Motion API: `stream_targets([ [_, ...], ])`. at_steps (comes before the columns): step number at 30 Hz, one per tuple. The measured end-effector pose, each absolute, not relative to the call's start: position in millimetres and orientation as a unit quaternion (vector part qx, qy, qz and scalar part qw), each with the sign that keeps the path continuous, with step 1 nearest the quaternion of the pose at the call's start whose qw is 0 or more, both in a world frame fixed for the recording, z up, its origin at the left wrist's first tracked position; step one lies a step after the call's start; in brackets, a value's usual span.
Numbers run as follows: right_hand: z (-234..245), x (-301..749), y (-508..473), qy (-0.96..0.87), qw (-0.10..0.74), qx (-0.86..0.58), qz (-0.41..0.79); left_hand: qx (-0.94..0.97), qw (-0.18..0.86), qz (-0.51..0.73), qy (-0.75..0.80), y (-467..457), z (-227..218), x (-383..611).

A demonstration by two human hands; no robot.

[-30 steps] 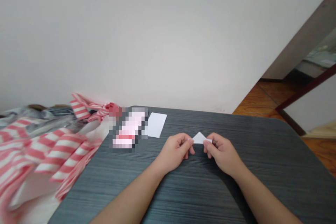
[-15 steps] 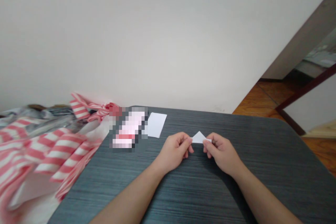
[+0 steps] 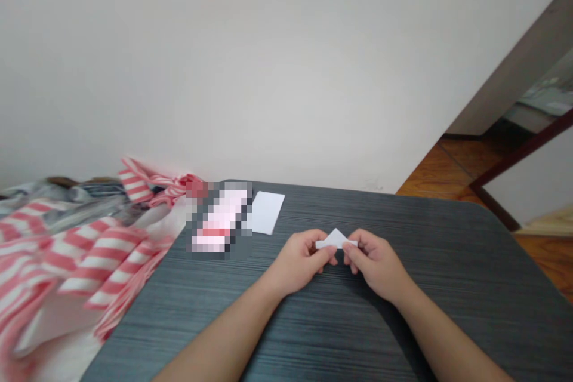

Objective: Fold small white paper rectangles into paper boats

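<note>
The left hand [image 3: 298,261] and right hand [image 3: 373,264] have drawn closer, narrow grips pinching the ends of a folded white paper triangle [image 3: 335,240], light and flimsy, best held at its corners.

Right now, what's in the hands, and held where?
A small folded white paper, roughly triangular, pinched at the two ends of its lower edge: the left hand has one end, the right hand the other.
</note>
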State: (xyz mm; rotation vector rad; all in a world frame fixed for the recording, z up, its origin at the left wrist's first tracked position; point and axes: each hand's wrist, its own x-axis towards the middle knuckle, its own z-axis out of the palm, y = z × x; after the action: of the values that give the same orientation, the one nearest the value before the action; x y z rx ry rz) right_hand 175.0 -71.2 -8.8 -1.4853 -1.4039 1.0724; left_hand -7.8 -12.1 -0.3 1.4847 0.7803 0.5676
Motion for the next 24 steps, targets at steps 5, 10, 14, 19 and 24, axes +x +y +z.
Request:
stream_targets([
  [5,-10.2,172.4,-70.1,-0.562,0.400,-0.580,0.433,0.688,0.586,0.239,0.355,-13.5,5.6,-9.7],
  [10,-12.5,172.3,-68.6,-0.556,0.395,-0.581,0.443,0.695,0.576,0.239,0.357,-13.8,8.5,-10.0],
  [14,-7.2,171.8,-68.9,-0.575,0.370,-0.592,0.427,0.704,0.572,0.235,0.349,-13.2,6.8,-11.0],
  [19,0.1,169.3,-69.9,-0.578,0.369,-0.588,0.429,0.713,0.566,0.227,0.347,-12.5,4.6,-12.0],
  [24,-4.9,170.0,-69.5,-0.566,0.386,-0.584,0.436,0.697,0.579,0.229,0.355,-12.2,7.1,-10.7],
])
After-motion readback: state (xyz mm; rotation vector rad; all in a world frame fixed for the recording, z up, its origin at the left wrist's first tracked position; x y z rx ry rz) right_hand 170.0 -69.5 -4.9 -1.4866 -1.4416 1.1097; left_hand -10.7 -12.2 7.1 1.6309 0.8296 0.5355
